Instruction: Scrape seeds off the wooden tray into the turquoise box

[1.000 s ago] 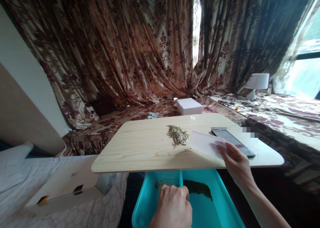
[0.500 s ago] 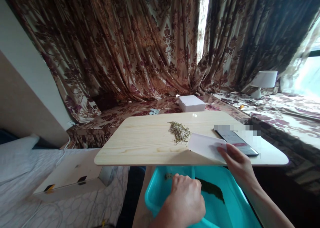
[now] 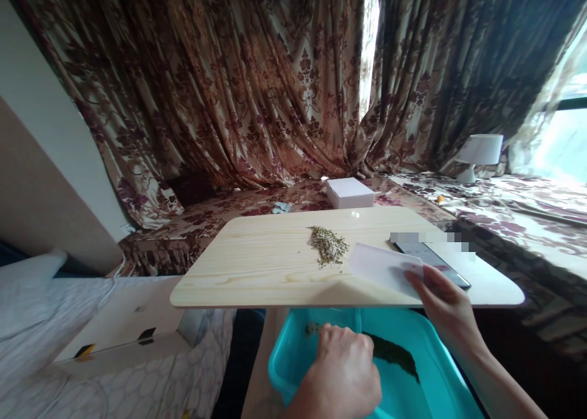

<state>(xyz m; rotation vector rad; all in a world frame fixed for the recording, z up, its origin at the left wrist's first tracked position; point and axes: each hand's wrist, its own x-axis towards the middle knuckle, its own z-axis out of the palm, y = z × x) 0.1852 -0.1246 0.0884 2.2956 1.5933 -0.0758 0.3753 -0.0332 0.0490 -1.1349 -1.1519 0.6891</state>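
Observation:
My right hand (image 3: pixel 444 293) pinches one end of a thin white card (image 3: pixel 383 266), which slants above the wooden board. The card's far edge is beside a small heap of greenish and pale seed-like bits (image 3: pixel 328 246) on the board. A smartphone (image 3: pixel 433 263) lies just beyond my right hand. My left hand (image 3: pixel 346 364) is closed in a fist over the teal divided basin (image 3: pixel 282 358) below the board; what its fingers hold, if anything, is hidden. Dark material (image 3: pixel 394 355) lies in the basin's right compartment, and a few pale bits (image 3: pixel 312 328) are in the left one.
The pale wooden tabletop (image 3: pixel 257 254) extends across the middle. Behind it a white box (image 3: pixel 351 192) and a grey cloth (image 3: pixel 281 207) rest on a floral-covered ledge. A lamp (image 3: pixel 479 153) stands at right, and a flat white carton (image 3: pixel 123 321) lies on the bed at left.
My right hand has drawn the card slightly to the right, away from the heap. My left hand stays closed over the basin; the whole view has shifted slightly.

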